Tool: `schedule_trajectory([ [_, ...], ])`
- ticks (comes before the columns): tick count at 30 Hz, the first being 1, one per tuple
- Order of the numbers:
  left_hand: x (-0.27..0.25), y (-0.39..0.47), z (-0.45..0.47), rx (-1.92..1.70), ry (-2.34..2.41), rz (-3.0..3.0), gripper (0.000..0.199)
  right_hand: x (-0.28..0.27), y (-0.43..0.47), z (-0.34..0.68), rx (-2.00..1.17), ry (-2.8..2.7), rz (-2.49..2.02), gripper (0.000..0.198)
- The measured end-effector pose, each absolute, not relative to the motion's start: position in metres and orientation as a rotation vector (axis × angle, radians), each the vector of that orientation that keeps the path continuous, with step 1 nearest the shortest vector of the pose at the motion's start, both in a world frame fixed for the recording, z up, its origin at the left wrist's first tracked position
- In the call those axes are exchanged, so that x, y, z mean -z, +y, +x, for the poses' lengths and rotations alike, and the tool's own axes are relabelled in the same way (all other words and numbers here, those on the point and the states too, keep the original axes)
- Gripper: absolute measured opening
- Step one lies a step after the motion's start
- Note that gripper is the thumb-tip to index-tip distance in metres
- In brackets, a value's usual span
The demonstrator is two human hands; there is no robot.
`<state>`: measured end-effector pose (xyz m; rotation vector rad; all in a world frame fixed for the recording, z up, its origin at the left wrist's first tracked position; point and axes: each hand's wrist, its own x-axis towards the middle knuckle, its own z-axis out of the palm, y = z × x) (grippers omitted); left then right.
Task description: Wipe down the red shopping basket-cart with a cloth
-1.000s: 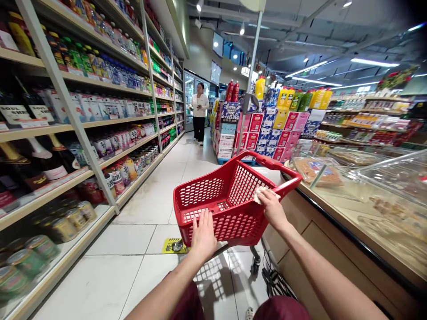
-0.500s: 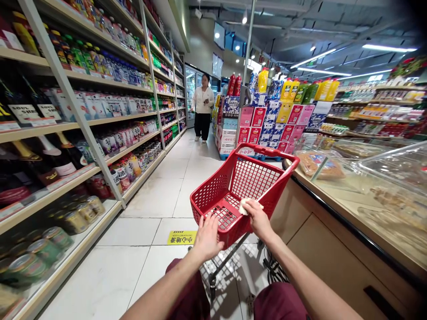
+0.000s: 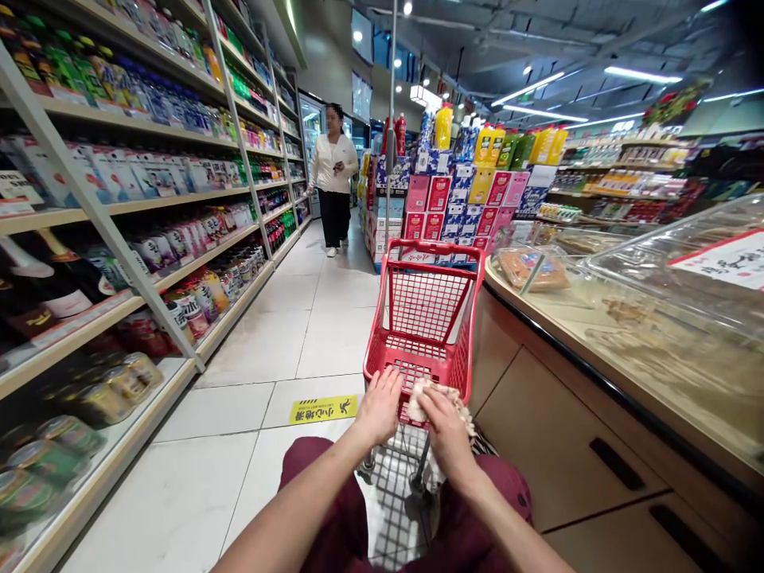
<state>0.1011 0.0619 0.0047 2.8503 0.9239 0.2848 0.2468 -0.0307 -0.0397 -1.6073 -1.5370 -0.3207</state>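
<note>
A red plastic shopping cart stands close in front of my knees, its basket holding nothing that I can see. My left hand lies at the left corner of the near rim, fingers stretched out and holding nothing. In my right hand is a crumpled pale cloth, pressed against the right part of that rim. Part of the cloth hangs out beside the hand. The cart's grey legs and wheels show below, between my knees.
Drink shelves line the left side. A wooden counter with clear food covers is close on the right. Stacked drink cartons stand beyond the cart. A person in a white top is in the aisle. A yellow floor sticker lies left.
The cart has turned to face me more squarely. My right hand with the cloth has moved down and slightly left along the rim. The person in the aisle is nearer.
</note>
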Motion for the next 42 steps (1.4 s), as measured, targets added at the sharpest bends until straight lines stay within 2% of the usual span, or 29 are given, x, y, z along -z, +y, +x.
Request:
schedule_trajectory([
  [5,-0.01,0.076,0.092,-0.348,1.185,2.723,0.062,0.05,-0.03,0.257,0.427,-1.637,-1.665,0.036],
  [9,-0.011,0.08,0.093,-0.33,1.025,2.736,0.061,0.046,-0.035,0.286,0.403,-1.578,-1.737,0.031],
  [15,0.004,0.07,0.107,-0.447,0.933,2.713,0.068,0.034,0.005,0.236,0.261,-1.59,-1.633,0.033],
  [21,0.012,0.081,0.097,-0.563,0.79,2.733,0.068,0.036,-0.005,0.273,0.345,-1.615,-1.639,0.023],
  [25,0.008,0.084,0.095,-0.54,0.803,2.741,0.062,0.031,-0.004,0.283,0.314,-1.568,-1.686,0.026],
  [28,0.0,0.087,0.092,-0.575,0.885,2.657,0.058,0.017,0.013,0.269,0.163,-1.722,-1.657,0.026],
  [33,-0.015,0.094,0.096,-0.639,1.184,2.273,0.037,0.002,0.014,0.27,0.02,-1.775,-1.685,0.028],
  [38,-0.007,0.095,0.102,-0.705,1.404,1.998,0.064,0.016,-0.015,0.259,0.067,-1.778,-1.605,0.03],
  [42,-0.002,0.098,0.095,-0.672,1.338,1.966,0.065,0.026,-0.008,0.214,0.155,-1.736,-1.491,0.031],
])
